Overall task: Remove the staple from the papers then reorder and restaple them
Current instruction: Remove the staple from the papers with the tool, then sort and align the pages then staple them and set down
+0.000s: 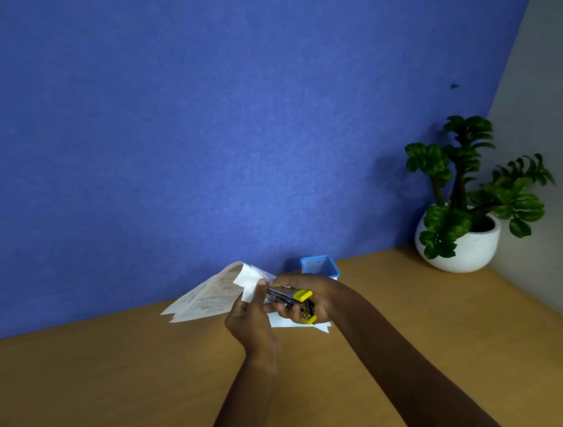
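Right grip point(320, 287) curled round yellow-ended metal stapler point(296, 297), nose at folded corner of white printed papers point(209, 296); left grip point(249, 323) pinches corner above brown wooden worktop point(117, 384). Risk: loose pinch, sheets shift, corner tears.

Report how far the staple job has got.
Done: unclear; a loose sheet lying on the desk hints the staple may be out. In hand: left hand pinches the papers by a folded corner, right hand grips the stapler with its nose at that corner. Left: no finished restapled set shows yet.
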